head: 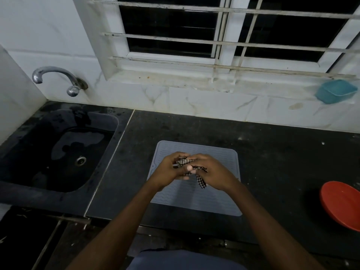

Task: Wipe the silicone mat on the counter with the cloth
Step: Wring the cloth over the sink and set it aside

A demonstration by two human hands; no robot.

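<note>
A grey ribbed silicone mat [218, 199] lies flat on the dark counter [272, 162], near its front edge. Above the mat's middle, my left hand [168, 171] and my right hand [214, 172] meet and both hold a small black-and-white checked cloth [183, 162], bunched between the fingers. A corner of the cloth hangs down below my right hand. The cloth is held in the air, a little above the mat. My hands and forearms hide part of the mat's centre and front left.
A dark sink [64, 151] with a chrome tap [56, 76] lies to the left. A red bowl [342, 203] sits at the counter's right edge. On the window sill at the right stands a teal container [335, 90]. White tiled wall behind.
</note>
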